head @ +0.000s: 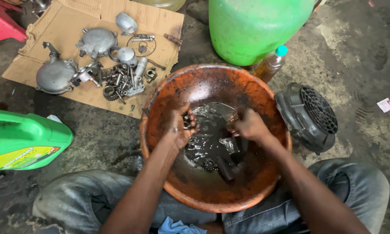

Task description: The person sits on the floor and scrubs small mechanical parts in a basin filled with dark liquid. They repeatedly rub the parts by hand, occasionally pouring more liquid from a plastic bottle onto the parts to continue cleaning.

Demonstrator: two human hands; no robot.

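- A seated person in jeans bends over a rusty orange basin (264, 93) set on the stained floor between the knees, both hands down in a shallow pool of dark, oily liquid (208, 138).
- The left hand (179, 127) is curled shut around a small metal part (186, 121), which looks like a ring or bearing (its exact form is hard to make out under the grime).
- The right hand (248, 125) is closed too, fingers pinched at the edge of a thin curved metal piece (214, 110) that stands partly out of the liquid.
- More pieces lie in the basin's bottom: a few small rings (191, 145), a shiny fitting (228, 145) and a dark tube (225, 169), all wet and blackened; judging by that, several parts are not yet cleaned.
- On a sheet of cardboard (160, 21) to the left rest grey engine covers (56, 77), gears and bolts (121, 82), looking dry and fairly clean, so part of the work seems done.
- Nearby stand a green jug (255, 26), a green oil can (26, 138), a small bottle (273, 63) and a black fan cover (310, 115).
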